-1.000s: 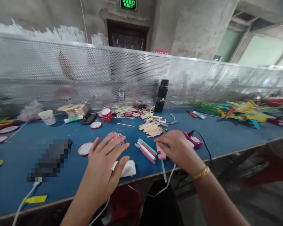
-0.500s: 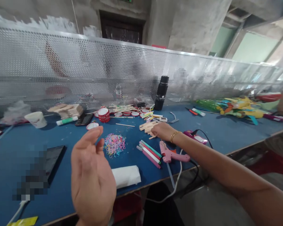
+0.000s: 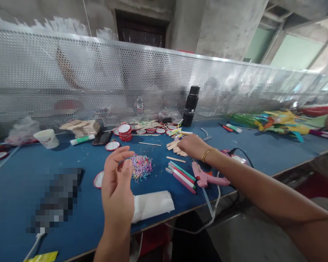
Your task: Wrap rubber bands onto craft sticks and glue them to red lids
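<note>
My left hand (image 3: 118,182) is raised above the front of the table, fingers loosely curved and apart, with nothing in it. Partly behind it lies a white disc with a red rim (image 3: 98,180). Beside its fingertips is a heap of small colourful rubber bands (image 3: 142,168). My right hand (image 3: 192,146) reaches down onto a pile of wooden craft sticks (image 3: 172,146), its fingers curled and the tips hidden. One loose craft stick (image 3: 176,159) lies just in front. Nearer me are several markers (image 3: 182,176), a pink glue gun (image 3: 205,176) and a white wrapped packet (image 3: 154,205).
At the back stand a black bottle (image 3: 190,106), stacked red-rimmed discs (image 3: 125,133) and a paper cup (image 3: 46,139). A dark phone-like device (image 3: 61,193) with a cable lies left. A perforated metal screen (image 3: 104,80) runs behind. The glue gun's white cord (image 3: 218,198) hangs over the front edge.
My left hand has turned and drawn lower, uncovering the red-rimmed disc behind it. The right hand stays at the craft sticks, and one stick now lies apart from the pile. The view has shifted slightly.
</note>
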Available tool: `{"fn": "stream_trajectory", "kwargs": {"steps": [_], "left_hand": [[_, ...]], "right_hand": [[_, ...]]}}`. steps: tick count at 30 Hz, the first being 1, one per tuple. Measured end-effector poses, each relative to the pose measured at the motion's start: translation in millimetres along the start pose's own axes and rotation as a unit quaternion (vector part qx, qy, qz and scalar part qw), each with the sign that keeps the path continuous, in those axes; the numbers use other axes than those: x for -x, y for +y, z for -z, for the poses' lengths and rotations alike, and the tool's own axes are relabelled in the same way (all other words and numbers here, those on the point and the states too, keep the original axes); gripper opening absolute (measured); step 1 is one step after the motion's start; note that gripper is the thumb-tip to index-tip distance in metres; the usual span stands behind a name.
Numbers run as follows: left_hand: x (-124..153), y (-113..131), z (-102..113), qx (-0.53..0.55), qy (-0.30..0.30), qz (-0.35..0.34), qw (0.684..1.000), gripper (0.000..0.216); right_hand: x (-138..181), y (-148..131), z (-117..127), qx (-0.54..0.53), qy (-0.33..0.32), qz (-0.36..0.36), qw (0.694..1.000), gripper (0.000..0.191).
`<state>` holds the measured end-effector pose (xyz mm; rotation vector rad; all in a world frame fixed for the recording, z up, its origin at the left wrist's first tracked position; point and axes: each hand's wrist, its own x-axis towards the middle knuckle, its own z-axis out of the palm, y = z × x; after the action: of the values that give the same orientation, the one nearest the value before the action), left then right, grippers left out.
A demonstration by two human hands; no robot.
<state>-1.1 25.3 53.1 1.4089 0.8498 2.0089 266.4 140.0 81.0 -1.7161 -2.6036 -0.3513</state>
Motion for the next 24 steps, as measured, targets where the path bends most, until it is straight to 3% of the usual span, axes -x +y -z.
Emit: {"fn": "stream_trajectory", "kwargs": {"steps": [3,6,7,8,10,12,14,15,16,17,18,21,24], "left_hand": [[-5.4,-0.2,10.4,-0.1,-0.026,-0.031,0.994,0.014],[-4.4,1.8,12.5,-0.217,-0.097,-0.014,0.971,0.021],[-2.1,2.5,10.6,-0.232,-0.131,0.005,0.964,0.026],[1.0,3.1,7.9,-0.23,-0.173,0.027,0.957,0.031],[7.4,3.8,1.7,-0.195,-0.252,0.065,0.946,0.034],[11.1,3.9,-1.4,-0.174,-0.295,0.085,0.936,0.032],[9.7,3.4,1.3,-0.187,-0.28,0.093,0.937,0.03],[7.3,3.0,4.6,-0.195,-0.252,0.094,0.943,0.029],[4.4,2.6,8.5,-0.195,-0.222,0.096,0.95,0.027],[1.5,2.3,12.5,-0.182,-0.19,0.1,0.96,0.026],[-1.0,2.1,16.0,-0.153,-0.16,0.104,0.97,0.025],[-2.9,3.2,18.8,-0.012,-0.095,0.13,0.987,0.027],[1.4,6.5,10.2,0.115,-0.052,0.179,0.976,0.029]], "right_hand": [[6.1,-3.8,14.9,-0.042,0.043,-0.011,0.998,0.018],[21.7,-29.5,31.9,-0.164,0.07,0.043,0.983,0.012],[27.7,-43.2,36.3,-0.31,0.087,0.082,0.943,0.01],[33.3,-57.8,40.0,-0.442,0.093,0.122,0.884,0.01],[40.8,-84.7,45.1,-0.58,0.085,0.18,0.79,0.014],[40.4,-99.3,47.7,-0.606,0.093,0.204,0.763,0.016],[32.1,-96.3,47.5,-0.576,0.1,0.208,0.784,0.02],[26.0,-88.8,45.8,-0.531,0.104,0.185,0.821,0.024],[19.3,-78.9,42.9,-0.446,0.105,0.137,0.878,0.026],[12.7,-67.7,38.4,-0.307,0.074,0.078,0.946,0.025],[6.6,-56.8,32.5,-0.151,0.015,0.026,0.988,0.024],[-5.9,-34.6,9.1,-0.039,-0.069,-0.022,0.997,0.013],[-12.3,-31.8,-10.8,0.01,-0.128,-0.031,0.991,0.014]]}}
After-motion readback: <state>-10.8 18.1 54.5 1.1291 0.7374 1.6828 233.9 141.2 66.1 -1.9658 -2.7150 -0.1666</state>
